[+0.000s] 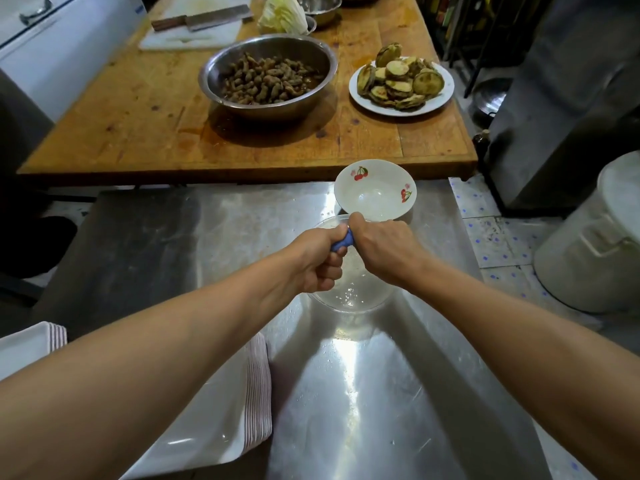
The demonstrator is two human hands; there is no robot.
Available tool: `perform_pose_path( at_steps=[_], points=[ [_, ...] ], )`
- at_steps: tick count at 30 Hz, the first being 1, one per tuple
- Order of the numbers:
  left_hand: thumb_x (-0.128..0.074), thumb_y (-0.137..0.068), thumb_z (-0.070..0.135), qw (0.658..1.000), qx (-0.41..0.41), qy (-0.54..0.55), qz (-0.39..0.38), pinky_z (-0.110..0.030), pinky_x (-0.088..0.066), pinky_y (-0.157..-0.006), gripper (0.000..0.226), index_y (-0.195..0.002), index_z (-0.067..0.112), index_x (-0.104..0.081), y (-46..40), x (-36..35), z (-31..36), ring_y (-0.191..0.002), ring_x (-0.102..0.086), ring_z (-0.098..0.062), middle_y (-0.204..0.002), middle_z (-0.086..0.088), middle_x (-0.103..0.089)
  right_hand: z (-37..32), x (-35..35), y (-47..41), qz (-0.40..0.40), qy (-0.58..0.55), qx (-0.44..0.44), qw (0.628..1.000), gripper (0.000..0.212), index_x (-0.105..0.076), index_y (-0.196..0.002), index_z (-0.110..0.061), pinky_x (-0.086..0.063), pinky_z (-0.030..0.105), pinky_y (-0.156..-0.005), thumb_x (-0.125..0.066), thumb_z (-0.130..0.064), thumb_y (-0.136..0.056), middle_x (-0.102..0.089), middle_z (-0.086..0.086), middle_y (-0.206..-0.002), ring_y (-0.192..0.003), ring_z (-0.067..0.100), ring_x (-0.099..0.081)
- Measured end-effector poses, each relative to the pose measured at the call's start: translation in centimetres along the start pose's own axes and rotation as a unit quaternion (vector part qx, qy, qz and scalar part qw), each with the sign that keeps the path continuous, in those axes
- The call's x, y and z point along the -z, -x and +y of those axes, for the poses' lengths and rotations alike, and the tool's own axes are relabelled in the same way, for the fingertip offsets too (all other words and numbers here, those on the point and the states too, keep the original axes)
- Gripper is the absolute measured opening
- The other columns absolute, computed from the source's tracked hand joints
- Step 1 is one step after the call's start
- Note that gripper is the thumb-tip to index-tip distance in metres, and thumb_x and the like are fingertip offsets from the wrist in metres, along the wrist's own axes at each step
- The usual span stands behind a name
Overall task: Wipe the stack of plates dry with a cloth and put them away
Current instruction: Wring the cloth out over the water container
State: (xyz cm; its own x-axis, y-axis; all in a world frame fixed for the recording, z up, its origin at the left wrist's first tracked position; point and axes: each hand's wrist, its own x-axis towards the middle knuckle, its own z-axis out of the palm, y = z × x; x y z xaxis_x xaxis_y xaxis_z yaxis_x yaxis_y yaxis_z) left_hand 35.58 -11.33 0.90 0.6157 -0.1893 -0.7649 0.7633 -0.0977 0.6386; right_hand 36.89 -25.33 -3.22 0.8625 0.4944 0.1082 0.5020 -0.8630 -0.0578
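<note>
Blue cloth [343, 241], bunched into a tight roll, is gripped between both hands over a clear bowl [349, 292] standing on the steel counter [346, 393]. The left hand [320, 263] has its fingers curled round one end; the right hand [384, 249] closes over the other, knuckles uppermost. Only a short length of cloth shows between the fists. Droplets show inside the clear bowl.

The stack of plates [258, 393], white and rectangular with ribbed edges showing, sits on the counter at the person's left, partly under the left forearm. It is untouched at this moment. A white cherry-printed bowl [375, 192] stands just beyond the hands, close against the clear bowl's far rim; whether they touch cannot be told.

Assessment: the step in hand appears to be wringing the cloth before wiping. No plate looks to have been handled yet, so the task is judged to be at its start.

Recommendations for the step:
- Twist the hands in opposite directions and hold the cloth low over the clear bowl, so run-off falls inside and not on the counter.
- Wring until no drip forms; a wet cloth will smear the plates, not dry them.
- Shake the cloth out flat before moving to the stack.
- Keep elbows clear of the stack's edge; the left forearm passes directly above it.

Further off, a wooden table [138, 109] carries a steel bowl of fried pieces [268, 76] and a plate of fried slices [401, 81].
</note>
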Motion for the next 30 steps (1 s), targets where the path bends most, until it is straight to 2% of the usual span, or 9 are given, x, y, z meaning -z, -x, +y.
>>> perform_pose_path(
  at_steps=[3, 14, 18, 20, 22, 25, 28, 30],
  points=[
    [-0.038, -0.098, 0.045, 1.000, 0.000, 0.015, 0.014, -0.011, -0.019, -0.032, 0.051, -0.056, 0.017, -0.034, -0.2, -0.3, 0.0, -0.027, -0.020, -0.008, -0.034, 0.007, -0.025, 0.0, -0.3, -0.2, 0.002, -0.009, -0.016, 1.000, 0.012, -0.042, -0.107, -0.010, -0.026, 0.026, -0.046, -0.040, -0.014, -0.096, -0.063, 0.009, -0.080, -0.053, 0.019, -0.042],
    [-0.039, -0.098, 0.044, 0.998, 0.015, 0.058, 0.023, -0.009, -0.018, -0.035, 0.052, -0.054, 0.017, -0.034, 0.1, -0.6, 0.0, -0.028, -0.019, -0.009, -0.035, 0.006, -0.025, 0.0, -0.3, 0.1, 0.005, -0.010, -0.015, 1.000, 0.016, -0.042, -0.112, -0.010, -0.031, 0.025, -0.050, -0.040, -0.017, -0.097, -0.063, 0.009, -0.084, -0.055, 0.016, -0.045],
    [-0.038, -0.099, 0.043, 0.998, 0.014, 0.045, 0.028, -0.011, -0.017, -0.034, 0.049, -0.057, 0.016, -0.036, 0.3, -0.6, -0.1, -0.029, -0.020, -0.008, -0.035, 0.006, -0.026, -0.4, -0.3, 0.1, -0.005, -0.032, -0.029, 0.999, 0.014, -0.042, -0.110, -0.011, -0.026, 0.022, -0.046, -0.038, -0.016, -0.098, -0.061, 0.009, -0.090, -0.054, 0.015, -0.041],
    [-0.039, -0.099, 0.041, 0.999, -0.009, 0.023, 0.029, -0.012, -0.019, -0.034, 0.046, -0.062, 0.015, -0.042, 0.5, -0.7, 0.0, -0.031, -0.023, -0.007, -0.038, 0.007, -0.030, -0.3, 0.1, 0.0, 0.003, -0.063, -0.051, 0.997, 0.012, -0.041, -0.109, -0.013, -0.038, 0.026, -0.049, -0.041, -0.017, -0.098, -0.059, 0.009, -0.093, -0.060, 0.016, -0.048],
    [-0.042, -0.098, 0.035, 0.998, -0.036, -0.046, 0.037, -0.015, -0.022, -0.034, 0.037, -0.071, 0.012, -0.052, 0.7, -0.5, 0.1, -0.038, -0.028, -0.007, -0.048, 0.004, -0.039, -0.3, 0.6, 0.2, 0.016, -0.109, -0.074, 0.991, 0.016, -0.040, -0.108, -0.014, -0.046, 0.034, -0.055, -0.048, -0.019, -0.095, -0.056, 0.009, -0.097, -0.070, 0.020, -0.053],
    [-0.048, -0.097, 0.017, 0.991, -0.041, -0.116, 0.047, -0.017, -0.036, -0.046, 0.014, -0.101, 0.007, -0.056, 1.4, -0.4, 0.0, -0.056, -0.039, -0.010, -0.075, -0.005, -0.051, -0.1, 0.9, 1.0, -0.017, -0.129, -0.079, 0.988, 0.027, -0.045, -0.111, -0.015, -0.048, 0.035, -0.063, -0.058, -0.022, -0.089, -0.048, 0.007, -0.110, -0.080, 0.020, -0.051],
    [-0.046, -0.091, -0.005, 0.992, -0.063, -0.102, 0.049, -0.025, -0.050, -0.063, 0.032, -0.121, 0.007, -0.052, 1.8, -0.6, -0.4, -0.071, -0.051, -0.014, -0.090, -0.009, -0.056, -0.1, 1.6, 1.8, -0.067, -0.184, -0.102, 0.975, 0.047, -0.042, -0.125, -0.019, -0.053, 0.040, -0.080, -0.063, -0.011, -0.083, -0.041, 0.009, -0.124, -0.099, 0.026, -0.054],
    [-0.044, -0.086, -0.015, 0.993, -0.081, -0.076, 0.046, -0.026, -0.052, -0.066, 0.042, -0.120, 0.008, -0.053, 2.2, -0.7, -0.5, -0.074, -0.056, -0.017, -0.091, -0.013, -0.058, -0.3, 2.3, 2.4, -0.072, -0.231, -0.124, 0.962, 0.064, -0.036, -0.133, -0.022, -0.050, 0.037, -0.091, -0.064, -0.001, -0.080, -0.037, 0.010, -0.130, -0.109, 0.028, -0.053]
  ],
)
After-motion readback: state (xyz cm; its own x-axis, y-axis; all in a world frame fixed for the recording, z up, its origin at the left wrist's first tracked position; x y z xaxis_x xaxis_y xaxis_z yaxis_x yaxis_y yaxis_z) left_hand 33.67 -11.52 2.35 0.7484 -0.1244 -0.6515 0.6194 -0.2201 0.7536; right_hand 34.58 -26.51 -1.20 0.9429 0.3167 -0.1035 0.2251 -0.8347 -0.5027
